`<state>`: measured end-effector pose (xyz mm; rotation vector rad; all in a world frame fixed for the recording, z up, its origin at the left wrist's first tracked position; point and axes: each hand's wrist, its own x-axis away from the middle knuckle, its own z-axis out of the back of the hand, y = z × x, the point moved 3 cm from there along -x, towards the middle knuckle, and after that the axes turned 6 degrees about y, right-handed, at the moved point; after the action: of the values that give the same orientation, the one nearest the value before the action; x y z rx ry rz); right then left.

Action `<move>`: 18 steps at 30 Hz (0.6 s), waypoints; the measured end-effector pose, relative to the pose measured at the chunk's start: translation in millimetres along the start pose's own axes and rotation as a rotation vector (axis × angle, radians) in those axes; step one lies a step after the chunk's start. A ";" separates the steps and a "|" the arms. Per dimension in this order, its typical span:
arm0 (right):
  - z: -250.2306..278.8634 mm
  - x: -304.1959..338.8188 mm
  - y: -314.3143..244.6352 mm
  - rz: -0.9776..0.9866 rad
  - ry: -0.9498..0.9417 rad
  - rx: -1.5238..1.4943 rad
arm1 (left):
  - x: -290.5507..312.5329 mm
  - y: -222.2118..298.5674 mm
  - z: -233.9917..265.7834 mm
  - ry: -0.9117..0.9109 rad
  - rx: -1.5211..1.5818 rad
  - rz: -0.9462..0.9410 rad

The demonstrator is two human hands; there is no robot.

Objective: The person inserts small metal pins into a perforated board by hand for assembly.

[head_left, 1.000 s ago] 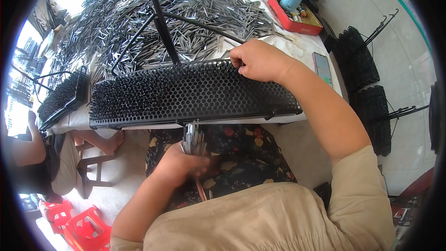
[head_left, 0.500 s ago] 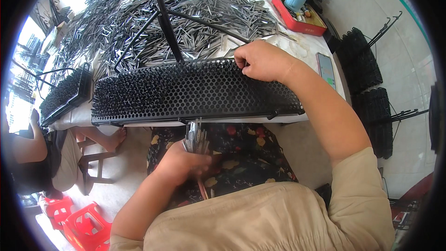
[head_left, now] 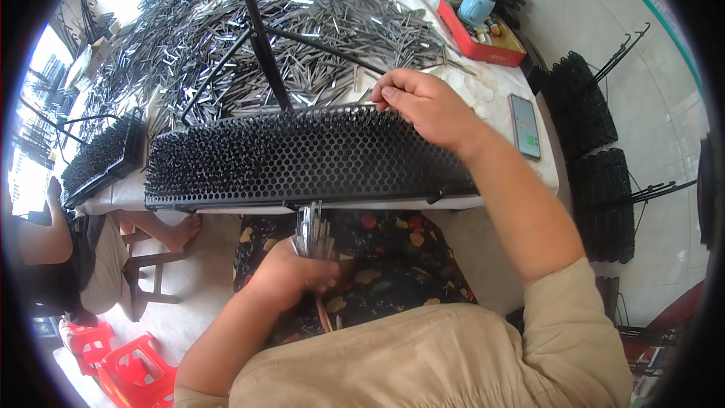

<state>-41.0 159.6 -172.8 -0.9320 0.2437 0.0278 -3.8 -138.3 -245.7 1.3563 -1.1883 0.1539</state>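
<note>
A long black rack (head_left: pixel 325 159) with a perforated top lies along the table's front edge. Many dark strips stand in its holes on the left, while holes on the right show bare. My left hand (head_left: pixel 291 276) is below the rack, closed round a bundle of thin grey metal strips (head_left: pixel 311 233) that point upward. At the rack's far edge, right of centre, my right hand (head_left: pixel 423 106) has its fingertips pinched together. Whatever lies between those fingertips is too small to make out.
A large heap of loose strips (head_left: pixel 302 23) covers the table behind a black stand (head_left: pixel 260 45). At right are a phone (head_left: pixel 525 127) and a red tray (head_left: pixel 483 49) with a blue cup (head_left: pixel 478 4). Another person's arm (head_left: pixel 45 238) and a second filled rack (head_left: pixel 102 159) are at left.
My right hand has shifted slightly left along the rack's far edge, its wrist lower. My left hand still grips the bundle. The whole view has shifted a little.
</note>
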 end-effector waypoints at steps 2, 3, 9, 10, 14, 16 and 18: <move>-5.9 5.3 -0.3 -0.123 0.170 -0.476 | -2.6 -0.6 0.3 -0.008 0.021 -0.009; -8.4 6.7 1.9 -0.113 0.168 -0.469 | -3.0 -1.3 -0.9 -0.025 0.049 0.004; -18.0 13.9 21.6 -0.137 0.199 -0.711 | -0.8 -1.4 -4.1 -0.050 0.071 0.010; -19.3 14.1 22.2 -0.135 0.193 -0.713 | -0.7 -2.4 -3.4 -0.048 0.080 0.022; -21.1 16.7 22.5 -0.181 0.188 -0.690 | -1.4 -1.9 -6.0 -0.046 0.085 0.037; -21.1 17.2 23.4 -0.192 0.185 -0.667 | -4.0 -1.8 -7.2 -0.046 0.058 0.045; -20.4 18.2 22.8 -0.164 0.176 -0.649 | -5.5 -3.3 -5.8 -0.053 0.057 0.039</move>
<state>-30.3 155.5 -206.5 -1.6016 0.3290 -0.1344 -0.8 -131.7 -250.5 1.3948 -1.2634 0.1821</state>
